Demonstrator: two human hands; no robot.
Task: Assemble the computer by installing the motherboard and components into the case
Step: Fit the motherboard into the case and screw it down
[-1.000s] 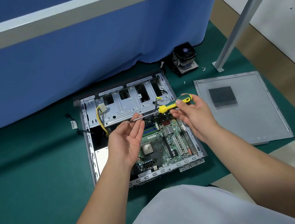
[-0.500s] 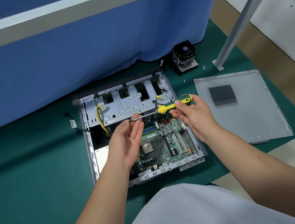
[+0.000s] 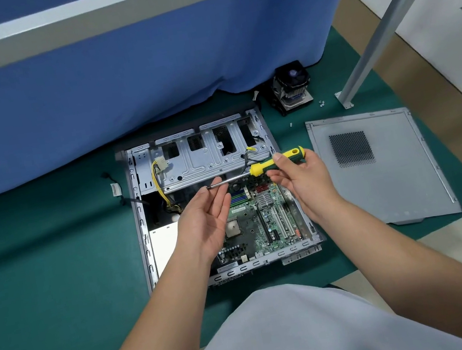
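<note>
A green mat [image 3: 42,285] covers the floor, ending at pale tiles on the right, with a blue cloth [image 3: 117,96] hanging behind and a grey metal frame leg [image 3: 378,34] slanting down. The open case [image 3: 142,221] lies flat on the mat, the motherboard [image 3: 265,221] inside it. The right hand [image 3: 301,181] grips a yellow-handled screwdriver [image 3: 276,161]; the left hand [image 3: 206,219], palm up with loose fingers, seems to touch its tip. The side panel [image 3: 393,177] and cooler fan [image 3: 291,87] lie nearby.
</note>
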